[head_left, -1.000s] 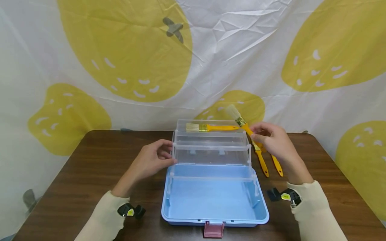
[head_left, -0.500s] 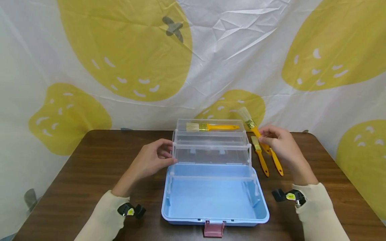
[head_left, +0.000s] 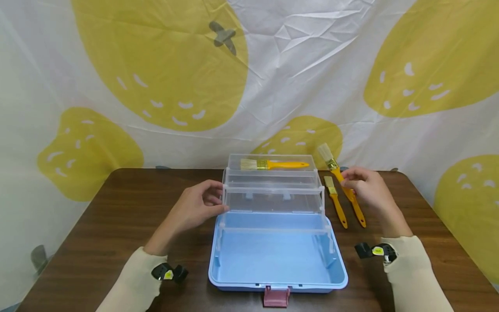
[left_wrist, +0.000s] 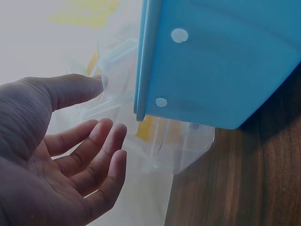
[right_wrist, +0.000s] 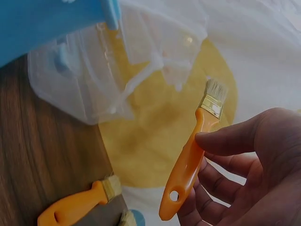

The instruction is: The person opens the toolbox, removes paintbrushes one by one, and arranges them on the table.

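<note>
A light blue box (head_left: 278, 260) stands unlatched on the table, its clear tiered trays (head_left: 273, 190) raised at the back. My left hand (head_left: 196, 201) is at the left side of these trays, fingers loosely bent, with the thumb against the clear plastic in the left wrist view. Between thumb and fingers my right hand (head_left: 366, 186) pinches a paintbrush (right_wrist: 186, 165) by its orange handle, bristles up, to the right of the trays. Another paintbrush (head_left: 280, 164) lies across the top rear tray. Two more, a small paintbrush (head_left: 336, 203) and a paintbrush (head_left: 359, 214) partly hidden behind the held one, lie on the table.
A dark wooden table (head_left: 117, 234) carries everything. Behind it hangs a white cloth (head_left: 296, 82) with yellow fruit prints, close to the raised trays. The pink latch (head_left: 276, 297) hangs at the box's front edge.
My right hand has carried the paintbrush to the right and slightly down, away from the trays, baring the small paintbrush on the table. The left hand has stayed in place.
</note>
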A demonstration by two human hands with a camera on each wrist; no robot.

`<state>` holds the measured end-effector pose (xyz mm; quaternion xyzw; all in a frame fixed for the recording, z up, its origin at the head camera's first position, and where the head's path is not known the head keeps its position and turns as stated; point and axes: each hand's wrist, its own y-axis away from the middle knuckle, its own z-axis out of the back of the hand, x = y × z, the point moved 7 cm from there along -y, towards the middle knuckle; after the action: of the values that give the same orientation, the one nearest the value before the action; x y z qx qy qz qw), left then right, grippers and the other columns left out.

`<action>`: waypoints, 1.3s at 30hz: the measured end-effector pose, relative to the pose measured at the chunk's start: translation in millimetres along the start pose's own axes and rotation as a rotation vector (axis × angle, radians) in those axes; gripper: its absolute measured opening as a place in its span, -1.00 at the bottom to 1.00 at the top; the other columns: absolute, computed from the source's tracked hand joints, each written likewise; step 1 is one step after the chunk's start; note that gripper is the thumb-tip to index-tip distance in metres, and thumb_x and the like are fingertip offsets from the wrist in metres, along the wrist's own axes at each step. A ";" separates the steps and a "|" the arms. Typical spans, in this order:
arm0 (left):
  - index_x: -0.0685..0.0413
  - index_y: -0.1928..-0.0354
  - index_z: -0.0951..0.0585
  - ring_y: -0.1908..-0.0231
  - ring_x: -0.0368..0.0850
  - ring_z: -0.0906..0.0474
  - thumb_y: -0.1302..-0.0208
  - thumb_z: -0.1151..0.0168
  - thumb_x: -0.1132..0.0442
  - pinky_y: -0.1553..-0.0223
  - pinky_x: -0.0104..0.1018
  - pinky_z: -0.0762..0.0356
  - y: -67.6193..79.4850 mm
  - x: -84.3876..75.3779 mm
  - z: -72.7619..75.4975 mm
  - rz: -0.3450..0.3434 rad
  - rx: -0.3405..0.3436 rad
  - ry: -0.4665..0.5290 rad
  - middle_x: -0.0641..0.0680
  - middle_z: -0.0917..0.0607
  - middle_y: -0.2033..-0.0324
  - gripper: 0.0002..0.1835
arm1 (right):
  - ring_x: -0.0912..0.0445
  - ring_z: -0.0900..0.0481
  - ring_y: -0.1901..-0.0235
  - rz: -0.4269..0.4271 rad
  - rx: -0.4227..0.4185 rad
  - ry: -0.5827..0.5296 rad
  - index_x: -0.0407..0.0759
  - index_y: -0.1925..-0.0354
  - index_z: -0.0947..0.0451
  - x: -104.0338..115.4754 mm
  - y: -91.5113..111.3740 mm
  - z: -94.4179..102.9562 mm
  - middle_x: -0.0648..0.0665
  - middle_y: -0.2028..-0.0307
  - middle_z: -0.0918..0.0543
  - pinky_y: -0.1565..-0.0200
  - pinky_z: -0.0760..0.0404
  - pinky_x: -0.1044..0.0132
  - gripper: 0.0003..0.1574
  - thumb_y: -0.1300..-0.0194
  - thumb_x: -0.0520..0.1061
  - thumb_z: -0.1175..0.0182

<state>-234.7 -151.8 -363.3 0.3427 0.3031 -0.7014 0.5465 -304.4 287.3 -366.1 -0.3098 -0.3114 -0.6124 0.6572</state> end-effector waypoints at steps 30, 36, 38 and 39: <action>0.16 -0.32 -0.63 0.03 0.04 -0.77 -0.36 -0.60 0.25 -0.03 -0.01 -0.78 1.2 0.0 2.0 -0.008 -0.010 -0.017 0.15 -0.77 -0.06 -0.46 | -0.19 -0.53 -0.06 -0.294 -0.134 -0.032 -0.46 -0.32 -0.54 -83.4 0.1 29.1 -0.47 -0.28 -0.56 0.10 -0.57 0.13 -0.50 -0.62 -0.14 -0.07; 0.17 -0.32 -0.63 0.03 0.04 -0.77 -0.37 -0.60 0.24 -0.02 -0.01 -0.78 0.4 -0.1 2.2 -0.007 -0.008 -0.019 0.15 -0.78 -0.06 -0.46 | -0.19 -0.56 -0.06 -0.346 -0.141 -0.030 -0.48 -0.31 -0.55 -99.4 1.9 33.6 -0.49 -0.30 -0.55 0.18 -0.60 0.26 -0.48 -0.61 -0.12 -0.10; 0.17 -0.32 -0.63 0.03 0.04 -0.77 -0.37 -0.60 0.23 -0.02 0.00 -0.78 0.3 0.1 2.3 -0.006 -0.006 -0.018 0.15 -0.78 -0.06 -0.46 | -0.17 -0.56 -0.05 -0.351 -0.141 -0.022 -0.48 -0.31 -0.55 -104.1 2.3 35.2 -0.48 -0.29 -0.56 0.21 -0.61 0.31 -0.47 -0.61 -0.12 -0.11; 0.17 -0.32 -0.63 0.02 0.04 -0.77 -0.37 -0.60 0.23 -0.03 0.00 -0.78 0.2 0.2 2.3 -0.006 -0.005 -0.018 0.15 -0.78 -0.06 -0.46 | -0.16 -0.57 -0.04 -0.351 -0.141 -0.014 -0.48 -0.31 -0.56 -106.0 2.7 36.0 -0.48 -0.28 -0.56 0.23 -0.61 0.33 -0.47 -0.62 -0.11 -0.11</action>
<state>-234.8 -153.8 -362.1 0.3341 0.3013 -0.7054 0.5478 -308.7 380.8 -427.7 -0.3003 -0.3215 -0.7359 0.5146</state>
